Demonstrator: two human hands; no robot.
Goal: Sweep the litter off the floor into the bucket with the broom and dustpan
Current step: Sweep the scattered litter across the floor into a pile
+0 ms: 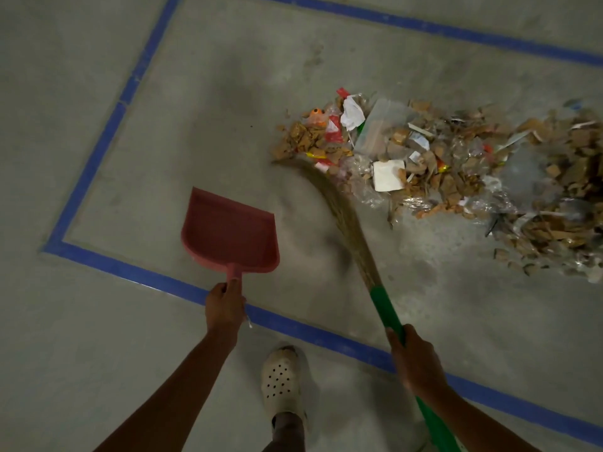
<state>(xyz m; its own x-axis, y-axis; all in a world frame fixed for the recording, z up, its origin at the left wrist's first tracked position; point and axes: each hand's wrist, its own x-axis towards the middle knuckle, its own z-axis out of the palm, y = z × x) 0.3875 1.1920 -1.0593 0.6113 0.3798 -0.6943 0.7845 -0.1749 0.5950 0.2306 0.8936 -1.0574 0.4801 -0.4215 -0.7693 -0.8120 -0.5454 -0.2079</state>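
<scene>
The litter (pixel 440 164), a mix of brown cardboard scraps, clear plastic film, white paper and red and orange wrappers, lies on the floor (pixel 98 353) in one long band. Its long axis runs from a near-left end, ahead of the right hand (pixel 417 363), out to the right and slightly back toward the person, and it passes out of view at the right edge. From that hand's fingers the heap lies forward and to the right. From the fingers of the left hand (pixel 225 305) it is forward and well off to the right, so the right hand is the nearer one. The right fingers are wrapped fully round the green handle of the broom (pixel 346 223). Its straw bristles curve forward and to the left, and their tips touch the near-left end of the band. The left fingers are closed round the stub handle of the red dustpan (pixel 228 233). Its open mouth points away from them and it carries nothing, well apart from the heap, with the broom between the two. I cannot tell whether the pan rests on the floor or hangs just above it. The next stroke probably needs the pan brought across to the right to meet the bristles. A blue tape line (pixel 107 132) frames the area, a pale shoe (pixel 280 380) stands just behind it, and no bucket is in view.
</scene>
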